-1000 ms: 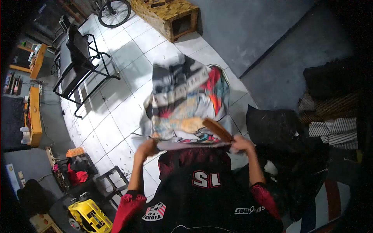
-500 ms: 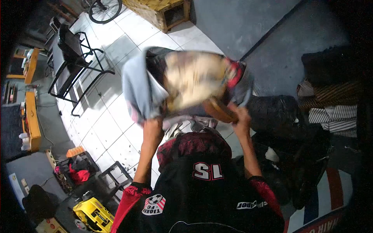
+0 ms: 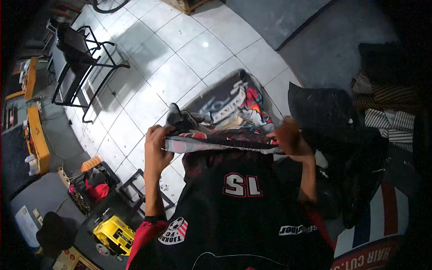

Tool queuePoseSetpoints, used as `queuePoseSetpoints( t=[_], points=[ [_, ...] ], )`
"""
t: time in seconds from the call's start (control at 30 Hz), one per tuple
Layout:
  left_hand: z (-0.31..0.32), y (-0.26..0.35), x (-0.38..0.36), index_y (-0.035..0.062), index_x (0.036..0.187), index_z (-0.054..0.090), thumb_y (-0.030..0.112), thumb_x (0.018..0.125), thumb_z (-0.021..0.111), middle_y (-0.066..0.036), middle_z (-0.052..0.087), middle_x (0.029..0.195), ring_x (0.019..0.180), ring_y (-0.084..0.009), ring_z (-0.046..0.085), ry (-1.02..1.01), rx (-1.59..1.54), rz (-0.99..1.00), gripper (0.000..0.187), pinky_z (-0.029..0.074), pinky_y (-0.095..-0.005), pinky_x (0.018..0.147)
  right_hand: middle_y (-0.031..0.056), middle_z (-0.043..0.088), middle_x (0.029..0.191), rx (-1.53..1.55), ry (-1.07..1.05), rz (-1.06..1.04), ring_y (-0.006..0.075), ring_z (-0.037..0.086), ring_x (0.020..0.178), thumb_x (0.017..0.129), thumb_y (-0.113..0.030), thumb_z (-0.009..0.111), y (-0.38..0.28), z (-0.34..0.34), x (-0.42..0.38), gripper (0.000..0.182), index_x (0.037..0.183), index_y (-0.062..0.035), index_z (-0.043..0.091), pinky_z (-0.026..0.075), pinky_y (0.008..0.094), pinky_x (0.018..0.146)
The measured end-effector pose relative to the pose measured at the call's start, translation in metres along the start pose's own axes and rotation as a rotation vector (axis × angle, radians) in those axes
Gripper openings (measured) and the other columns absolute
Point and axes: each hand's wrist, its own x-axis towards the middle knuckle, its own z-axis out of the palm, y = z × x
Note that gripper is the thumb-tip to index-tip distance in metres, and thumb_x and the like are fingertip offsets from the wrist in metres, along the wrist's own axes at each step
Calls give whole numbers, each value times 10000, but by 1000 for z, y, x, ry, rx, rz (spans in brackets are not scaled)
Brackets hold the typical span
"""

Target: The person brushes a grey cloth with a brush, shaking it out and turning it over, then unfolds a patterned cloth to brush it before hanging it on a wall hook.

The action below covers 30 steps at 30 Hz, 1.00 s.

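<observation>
A printed garment [image 3: 252, 108] with a dark ground and red, white and orange patterns stretches out in front of my body. Its near edge, a pale gathered band [image 3: 216, 145], runs straight between my two hands at waist height. My left hand [image 3: 157, 146] is closed on the left end of that band, thumb toward the middle. At the other end my right hand [image 3: 293, 138] is closed on it too, a little blurred. The far part of the cloth hangs down over the floor, and which kind of garment it is cannot be made out.
A black metal-framed chair [image 3: 81, 58] stands on white floor tiles [image 3: 189, 40]. To the lower left are a yellow toy-like machine [image 3: 114, 236], a crate [image 3: 96, 186] and a small black stool frame [image 3: 139, 193]. Right of me lie a black cushion [image 3: 321, 110] and striped cloth [image 3: 389, 123].
The garment was raised and blurred, its beige print showing; now it is lower and closer, its near edge pulled taut. Both hands have come nearer my body.
</observation>
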Motion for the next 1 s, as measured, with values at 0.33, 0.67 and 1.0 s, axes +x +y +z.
queuePoseSetpoints(
  t=[0.33, 0.67, 1.0],
  points=[
    [76, 34, 35, -16, 1147, 437, 250, 823, 539, -108, 545, 1034, 897, -208, 551, -395, -925, -361, 432, 471, -299, 719, 54, 539, 824, 658, 553, -137, 136, 528, 735, 726, 2, 539, -45, 59, 85, 217, 937, 5, 491, 440, 264, 646],
    [71, 69, 61, 16, 1041, 474, 183, 819, 536, -92, 554, 944, 831, -183, 568, -251, -1458, -530, 285, 494, -300, 681, 34, 552, 849, 289, 91, -159, 94, 516, 815, 742, -81, 622, -100, 81, 69, 270, 972, 22, 526, 423, 244, 712],
    [11, 46, 78, -14, 1123, 452, 9, 672, 505, -94, 562, 975, 858, -196, 560, -298, -1471, -255, 454, 466, -326, 754, 208, 452, 1159, 366, 128, -553, 196, 503, 988, 793, 5, 501, -79, 12, 96, 190, 980, 10, 539, 431, 389, 853]
  ],
)
